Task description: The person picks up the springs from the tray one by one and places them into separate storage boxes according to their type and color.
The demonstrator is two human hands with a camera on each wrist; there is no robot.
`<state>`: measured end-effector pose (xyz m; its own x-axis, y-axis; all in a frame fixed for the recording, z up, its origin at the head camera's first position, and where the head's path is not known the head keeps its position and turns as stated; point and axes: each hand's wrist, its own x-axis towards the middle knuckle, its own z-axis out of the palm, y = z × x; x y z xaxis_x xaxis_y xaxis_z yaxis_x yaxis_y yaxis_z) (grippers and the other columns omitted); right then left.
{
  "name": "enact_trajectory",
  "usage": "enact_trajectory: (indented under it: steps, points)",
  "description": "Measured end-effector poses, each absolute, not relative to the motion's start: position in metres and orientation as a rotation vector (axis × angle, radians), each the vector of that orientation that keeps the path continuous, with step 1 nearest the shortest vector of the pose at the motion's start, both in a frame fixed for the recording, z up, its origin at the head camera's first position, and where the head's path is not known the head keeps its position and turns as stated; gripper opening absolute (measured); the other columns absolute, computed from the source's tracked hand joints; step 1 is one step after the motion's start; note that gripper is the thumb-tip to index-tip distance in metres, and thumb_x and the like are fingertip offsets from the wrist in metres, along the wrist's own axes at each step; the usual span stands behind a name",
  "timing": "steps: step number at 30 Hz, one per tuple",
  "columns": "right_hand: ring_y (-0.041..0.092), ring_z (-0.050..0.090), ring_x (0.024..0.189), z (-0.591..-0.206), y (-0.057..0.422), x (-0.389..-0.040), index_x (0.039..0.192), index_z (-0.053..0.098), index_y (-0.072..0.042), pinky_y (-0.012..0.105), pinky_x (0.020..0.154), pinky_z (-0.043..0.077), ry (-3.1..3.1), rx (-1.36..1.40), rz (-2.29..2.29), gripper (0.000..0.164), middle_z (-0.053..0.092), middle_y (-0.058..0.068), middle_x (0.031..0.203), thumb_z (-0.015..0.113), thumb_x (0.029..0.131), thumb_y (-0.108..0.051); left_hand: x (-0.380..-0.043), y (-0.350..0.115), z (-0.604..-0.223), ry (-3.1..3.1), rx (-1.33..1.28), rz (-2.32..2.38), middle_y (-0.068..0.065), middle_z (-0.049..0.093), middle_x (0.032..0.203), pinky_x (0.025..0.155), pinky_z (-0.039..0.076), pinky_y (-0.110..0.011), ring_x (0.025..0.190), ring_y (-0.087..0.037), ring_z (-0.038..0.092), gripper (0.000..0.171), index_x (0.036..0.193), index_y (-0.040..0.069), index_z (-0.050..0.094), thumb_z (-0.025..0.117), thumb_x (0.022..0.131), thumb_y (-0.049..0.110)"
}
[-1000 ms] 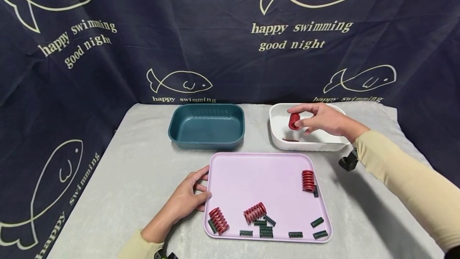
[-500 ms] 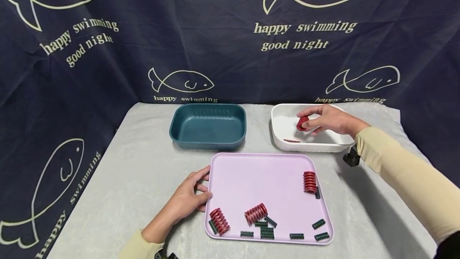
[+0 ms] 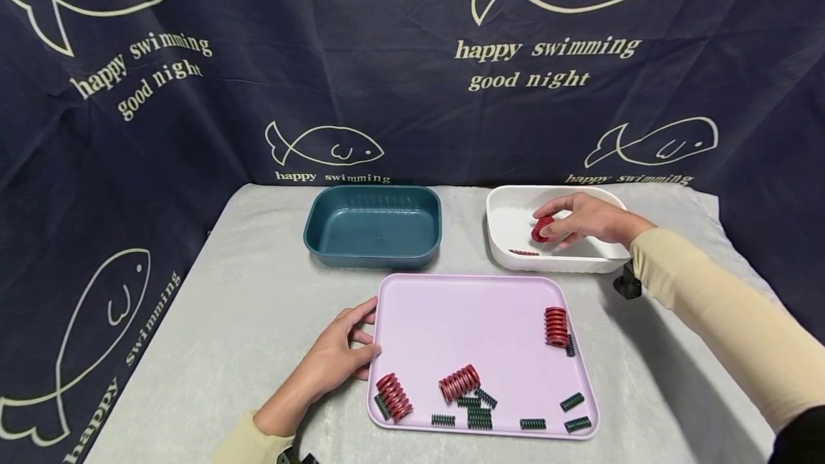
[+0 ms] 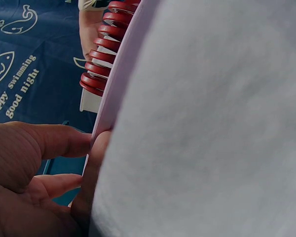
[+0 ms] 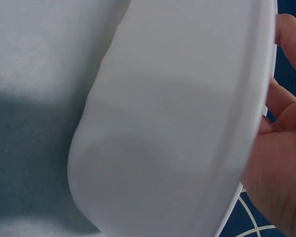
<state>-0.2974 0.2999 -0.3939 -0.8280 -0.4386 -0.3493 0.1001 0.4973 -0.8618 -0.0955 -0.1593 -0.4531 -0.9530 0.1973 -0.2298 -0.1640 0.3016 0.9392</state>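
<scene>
In the head view, my right hand [image 3: 589, 219] reaches into the white bin [image 3: 499, 261] and holds a thick red coil spring [image 3: 543, 230] between thumb and fingers, low inside it. The right wrist view shows that hand [image 5: 281, 123] beyond the bin's wall [image 5: 167, 113], which hides the spring. My left hand [image 3: 335, 353] grips the left rim of the pink tray [image 3: 464, 321]; in the left wrist view its thumb [image 4: 64, 141] lies at the rim with a finger on the other side. Red springs [image 3: 459, 383] and several small dark green springs [image 3: 479, 417] lie on the tray.
A teal bin [image 3: 372, 261] stands left of the white one, behind the tray. Another red piece [image 3: 523, 253] shows at the white bin's front inside. Grey cloth [image 3: 258, 306] covers the table, and a dark blue fish-print curtain [image 3: 412, 92] hangs behind.
My right hand has moved right and then lower into the white bin with the red spring. The left hand stays at the tray's rim, and the springs on the tray lie as before.
</scene>
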Motion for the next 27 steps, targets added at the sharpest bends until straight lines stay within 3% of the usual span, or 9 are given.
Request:
enact_trajectory:
  steps: [8,19,22,27]
  points:
    - [0.024,0.072,0.09,-0.3989,0.2978,-0.2972,0.138,0.054,0.011,0.039,0.073,0.063,2.243,-0.227,-1.267,0.055,0.073,0.019,0.109,0.077,0.09,-0.004,-0.095,-0.159,-0.4528,2.271,0.028,1.699,-0.015,0.051,0.133,0.054,0.062,-0.039,0.099,-0.024,0.059,0.076,0.156,0.009,0.046,0.073,0.087,-0.01]
    - [0.023,0.07,0.084,-0.4001,0.2963,-0.2946,0.136,0.054,0.011,0.041,0.072,0.064,2.306,-0.224,-1.209,0.052,0.072,0.014,0.1,0.076,0.09,-0.001,-0.0955,-0.1587,-0.4517,2.277,0.017,1.69,-0.015,0.051,0.133,0.053,0.062,-0.039,0.099,-0.024,0.06,0.075,0.155,0.01,0.047,0.073,0.088,-0.009]
    - [0.024,0.07,0.086,-0.3987,0.298,-0.2925,0.139,0.053,0.01,0.042,0.072,0.064,2.315,-0.237,-1.211,0.054,0.07,0.018,0.105,0.076,0.091,-0.002,-0.0957,-0.1586,-0.452,2.274,0.018,1.693,-0.015,0.051,0.133,0.054,0.062,-0.039,0.099,-0.024,0.06,0.075,0.155,0.01,0.047,0.073,0.088,-0.009]
    - [0.03,0.072,0.093,-0.3931,0.3025,-0.2895,0.144,0.051,0.007,0.046,0.072,0.064,2.34,-0.274,-1.228,0.06,0.059,0.027,0.13,0.076,0.09,-0.004,-0.0955,-0.1585,-0.4522,2.271,0.014,1.698,-0.015,0.051,0.133,0.053,0.062,-0.039,0.099,-0.024,0.06,0.075,0.155,0.011,0.047,0.073,0.088,-0.009]
